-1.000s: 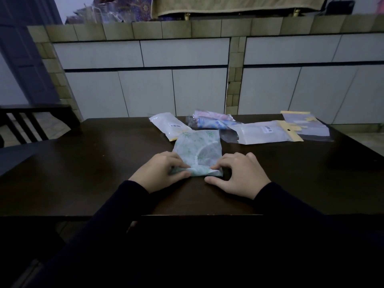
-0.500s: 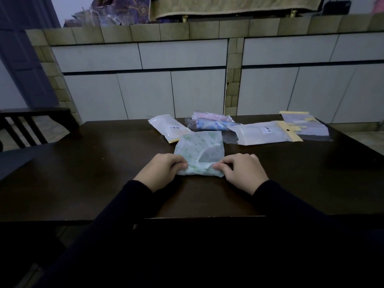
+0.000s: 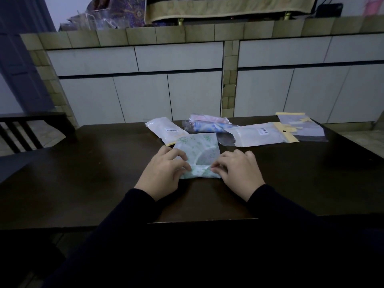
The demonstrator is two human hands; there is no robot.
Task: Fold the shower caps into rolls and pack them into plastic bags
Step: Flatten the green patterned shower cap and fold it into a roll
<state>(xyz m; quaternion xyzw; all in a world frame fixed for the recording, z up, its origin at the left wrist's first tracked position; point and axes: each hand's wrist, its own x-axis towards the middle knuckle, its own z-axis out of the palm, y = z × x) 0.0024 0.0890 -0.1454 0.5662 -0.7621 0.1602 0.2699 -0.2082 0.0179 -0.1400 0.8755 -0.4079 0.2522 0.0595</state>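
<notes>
**Near edge of the cap now turned up into the first roll**

The green-printed shower cap [image 3: 197,154] lies flat on the dark table [image 3: 83,173] between the two hands; a second ago its near edge lay pressed flat, and now that edge is lifted and curled over into a narrow roll just ahead of the fingertips; I judge the rolling has only begun, since most of the cap lies unrolled beyond the fingers. The left hand [image 3: 164,173] has its fingers curled, pinching the left end of the rolled edge; the right hand [image 3: 239,173] does the same at the right end, fingertips bent onto the fold, thumb hidden beneath; neither is released. Beyond the fingers, past the cap's far edge, lie a white packed bag [image 3: 166,130], a blue and pink packed bag [image 3: 207,123], a longer white bag [image 3: 259,134] and an empty clear bag [image 3: 301,127].
</notes>
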